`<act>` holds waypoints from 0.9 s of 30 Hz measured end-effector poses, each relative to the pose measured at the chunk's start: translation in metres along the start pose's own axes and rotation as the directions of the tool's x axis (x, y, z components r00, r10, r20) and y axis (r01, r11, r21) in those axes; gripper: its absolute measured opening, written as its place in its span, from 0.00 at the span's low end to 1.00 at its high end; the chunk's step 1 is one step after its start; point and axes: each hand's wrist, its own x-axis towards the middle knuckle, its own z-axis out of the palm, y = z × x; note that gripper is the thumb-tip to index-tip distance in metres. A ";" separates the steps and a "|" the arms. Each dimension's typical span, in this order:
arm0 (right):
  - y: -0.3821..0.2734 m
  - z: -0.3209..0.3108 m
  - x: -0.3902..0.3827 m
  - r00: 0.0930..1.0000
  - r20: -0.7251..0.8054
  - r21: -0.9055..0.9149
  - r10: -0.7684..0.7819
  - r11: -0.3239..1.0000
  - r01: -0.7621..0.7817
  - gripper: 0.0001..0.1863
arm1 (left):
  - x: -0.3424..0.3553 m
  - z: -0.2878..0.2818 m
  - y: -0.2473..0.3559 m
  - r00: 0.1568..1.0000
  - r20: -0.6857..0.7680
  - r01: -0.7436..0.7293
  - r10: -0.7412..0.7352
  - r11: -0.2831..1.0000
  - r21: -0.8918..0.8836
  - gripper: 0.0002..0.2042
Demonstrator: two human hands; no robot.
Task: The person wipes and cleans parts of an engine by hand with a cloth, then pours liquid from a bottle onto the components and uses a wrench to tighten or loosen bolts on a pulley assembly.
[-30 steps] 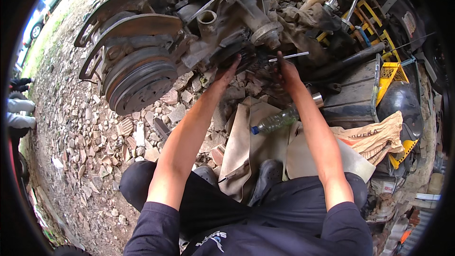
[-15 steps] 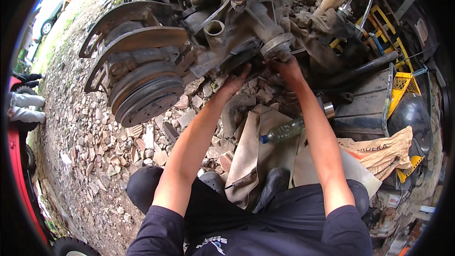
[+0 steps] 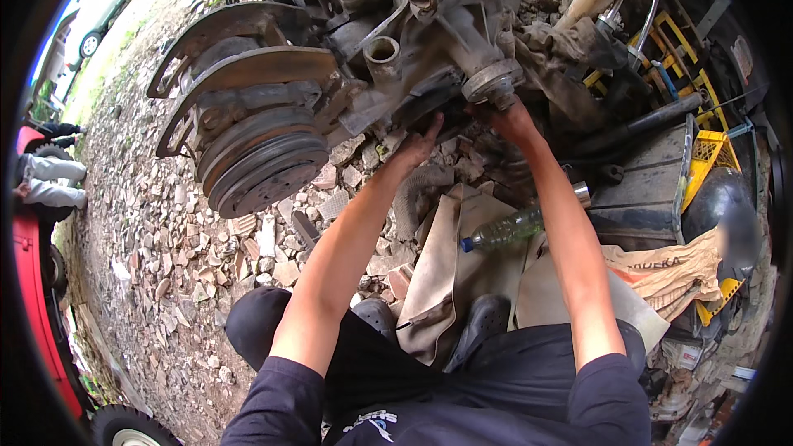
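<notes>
A large, dirty engine block (image 3: 462, 29) with open pipe necks fills the upper middle. From its left side stick out a grooved pulley (image 3: 268, 169) and curved metal plates (image 3: 256, 66). My left hand (image 3: 417, 147) reaches under a dark rounded part on the underside, thumb raised against it; the other fingers are mostly hidden. Close under a round metal flange (image 3: 493, 83), my right hand (image 3: 514, 122) reaches into shadow, and its fingers are out of sight. Whatever either hand grips cannot be made out.
Broken stone and tile (image 3: 248, 281) cover the ground. Between my feet lie a beige sheet (image 3: 446, 281) and a green plastic bottle (image 3: 504, 230). To the right are a dark panel (image 3: 644, 182), a yellow crate (image 3: 706, 157) and a printed sack (image 3: 669, 268). A red vehicle (image 3: 37, 297) stands far left.
The whole view has shifted slightly, so the engine block sits a little farther right. Both hands stay under it, the right one slightly deeper in shadow.
</notes>
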 end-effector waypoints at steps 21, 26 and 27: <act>-0.041 -0.032 -0.007 0.920 0.306 0.438 0.244 0.822 -0.364 0.14 | -0.119 -0.032 0.068 0.686 -0.297 -0.463 0.665 0.713 0.527 0.27; -0.051 -0.033 -0.015 0.947 0.210 0.580 0.241 0.750 -0.319 0.16 | -0.128 -0.042 0.072 0.742 -0.208 -0.417 0.637 0.681 0.602 0.29; -0.049 -0.037 -0.018 0.960 0.201 0.564 0.197 0.777 -0.278 0.16 | -0.127 -0.043 0.072 0.737 -0.184 -0.446 0.651 0.672 0.591 0.29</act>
